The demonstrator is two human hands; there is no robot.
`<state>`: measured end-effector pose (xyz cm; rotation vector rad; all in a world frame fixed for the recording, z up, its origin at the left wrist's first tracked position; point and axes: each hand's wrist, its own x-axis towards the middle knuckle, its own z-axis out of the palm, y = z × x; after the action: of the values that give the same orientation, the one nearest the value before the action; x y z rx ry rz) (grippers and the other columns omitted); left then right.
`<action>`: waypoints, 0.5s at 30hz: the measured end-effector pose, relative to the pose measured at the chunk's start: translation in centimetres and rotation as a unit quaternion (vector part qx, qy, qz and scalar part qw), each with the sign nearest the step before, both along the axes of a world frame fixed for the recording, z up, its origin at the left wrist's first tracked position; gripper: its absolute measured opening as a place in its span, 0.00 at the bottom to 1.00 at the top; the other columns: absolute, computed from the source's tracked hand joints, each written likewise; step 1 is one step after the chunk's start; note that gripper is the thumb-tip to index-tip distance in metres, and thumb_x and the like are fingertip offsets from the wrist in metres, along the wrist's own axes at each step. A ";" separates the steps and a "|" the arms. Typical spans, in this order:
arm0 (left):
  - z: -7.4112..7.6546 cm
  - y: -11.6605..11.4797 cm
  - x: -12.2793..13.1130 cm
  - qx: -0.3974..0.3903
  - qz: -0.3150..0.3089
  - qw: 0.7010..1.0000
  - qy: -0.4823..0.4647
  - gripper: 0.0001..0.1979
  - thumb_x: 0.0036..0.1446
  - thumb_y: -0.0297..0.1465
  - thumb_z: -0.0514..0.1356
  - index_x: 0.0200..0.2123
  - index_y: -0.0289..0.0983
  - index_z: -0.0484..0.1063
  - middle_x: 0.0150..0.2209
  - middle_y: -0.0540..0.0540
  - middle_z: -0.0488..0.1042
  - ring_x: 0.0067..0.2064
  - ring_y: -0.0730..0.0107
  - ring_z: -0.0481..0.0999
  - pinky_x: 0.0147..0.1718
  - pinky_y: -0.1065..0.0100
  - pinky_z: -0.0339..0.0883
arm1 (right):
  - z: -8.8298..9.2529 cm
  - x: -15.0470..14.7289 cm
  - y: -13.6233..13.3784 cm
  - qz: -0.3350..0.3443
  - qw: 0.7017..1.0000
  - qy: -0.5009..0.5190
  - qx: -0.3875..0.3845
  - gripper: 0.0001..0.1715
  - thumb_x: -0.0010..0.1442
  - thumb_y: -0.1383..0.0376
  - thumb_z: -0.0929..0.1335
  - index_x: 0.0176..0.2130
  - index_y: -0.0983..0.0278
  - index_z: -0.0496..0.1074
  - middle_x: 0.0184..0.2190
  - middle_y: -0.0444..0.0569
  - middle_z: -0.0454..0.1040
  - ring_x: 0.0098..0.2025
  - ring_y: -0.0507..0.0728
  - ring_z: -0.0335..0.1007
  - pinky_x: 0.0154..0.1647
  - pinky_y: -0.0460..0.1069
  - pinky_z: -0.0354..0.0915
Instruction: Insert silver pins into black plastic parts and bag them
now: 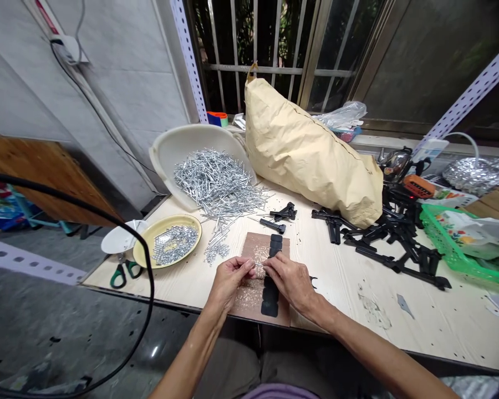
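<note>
My left hand (233, 277) and my right hand (291, 278) meet above a brown board (248, 307), thumbs and fingers pinched together. Between their fingertips runs a thin metal pin (259, 264), one end at each hand. Whether a small washer is also in the left fingers cannot be made out. Under my right hand a black strip with scalloped edges (270, 302) lies lengthwise on the board, partly hidden by the fingers. Pale crumbs are scattered over the board. Small washers (217, 252) and several loose pins (224, 235) lie on the table beyond my left hand.
A white basin (166, 158) spills a heap of metal pins (216, 180). Left of it are a yellow plate of washers (139, 256) and green-handled scissors (118, 276). A large paper sack (307, 147) stands behind. Black plastic parts (399, 244) and a green basket (453, 263) occupy the right.
</note>
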<state>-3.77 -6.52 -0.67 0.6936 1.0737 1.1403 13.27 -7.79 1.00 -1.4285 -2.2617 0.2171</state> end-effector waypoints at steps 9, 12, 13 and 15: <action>0.4 0.8 2.2 -0.030 -0.012 0.997 -0.069 0.19 0.47 0.40 0.66 0.34 0.28 0.75 0.27 0.44 0.75 0.26 0.74 0.73 0.30 0.70 0.72 | -0.5 2.6 0.1 -0.024 0.996 0.081 -0.035 0.11 0.66 0.61 0.59 0.40 0.58 0.69 0.36 0.43 0.71 0.36 0.50 0.69 0.35 0.44 0.61; 0.4 1.0 1.9 -0.039 -0.005 0.998 -0.046 0.22 0.52 0.43 0.61 0.38 0.27 0.74 0.30 0.40 0.76 0.27 0.73 0.74 0.30 0.69 0.71 | -1.0 4.1 0.9 -0.032 0.997 0.064 -0.028 0.12 0.66 0.61 0.59 0.39 0.59 0.69 0.36 0.44 0.71 0.36 0.50 0.69 0.32 0.43 0.60; 0.2 1.0 1.7 -0.038 -0.003 0.999 -0.029 0.23 0.52 0.44 0.60 0.39 0.27 0.73 0.31 0.40 0.76 0.26 0.74 0.73 0.29 0.69 0.71 | -1.2 4.7 1.5 -0.038 0.998 0.053 -0.025 0.12 0.66 0.61 0.59 0.39 0.59 0.69 0.36 0.44 0.70 0.35 0.50 0.68 0.31 0.43 0.60; -0.5 0.8 1.6 -0.020 0.003 0.999 0.029 0.25 0.53 0.46 0.58 0.40 0.27 0.73 0.29 0.43 0.74 0.24 0.76 0.71 0.24 0.71 0.69 | -1.5 5.8 3.2 -0.051 0.998 0.021 -0.015 0.13 0.66 0.60 0.58 0.39 0.60 0.70 0.36 0.44 0.70 0.33 0.50 0.67 0.28 0.43 0.58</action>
<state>-2.20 -5.69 -1.12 0.6964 1.1462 1.1072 19.06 -4.55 -0.54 -1.5363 -2.1538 0.2479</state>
